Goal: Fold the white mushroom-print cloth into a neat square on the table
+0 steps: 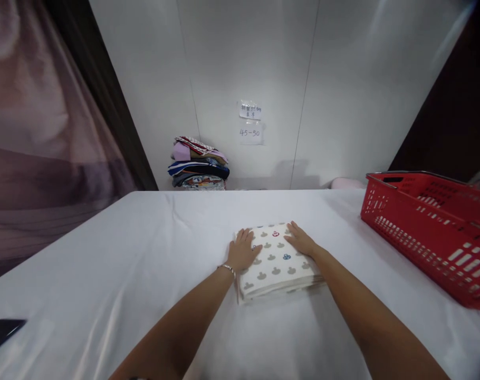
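Observation:
A folded white cloth with grey mushroom-like prints, plus a few red and blue ones, lies on the white-covered table. Its layers show along the near edge. My left hand rests flat on the cloth's left side, fingers spread and pointing away from me. On the far right part of it lies my right hand, palm down with its fingers stretched out. Neither hand grips anything. A bracelet circles my left wrist.
A red plastic basket stands on the table's right side. Beyond the far edge, a pile of folded clothes sits by the wall, left of handwritten paper notes. A dark phone-like object lies at the near left. A pink curtain hangs left.

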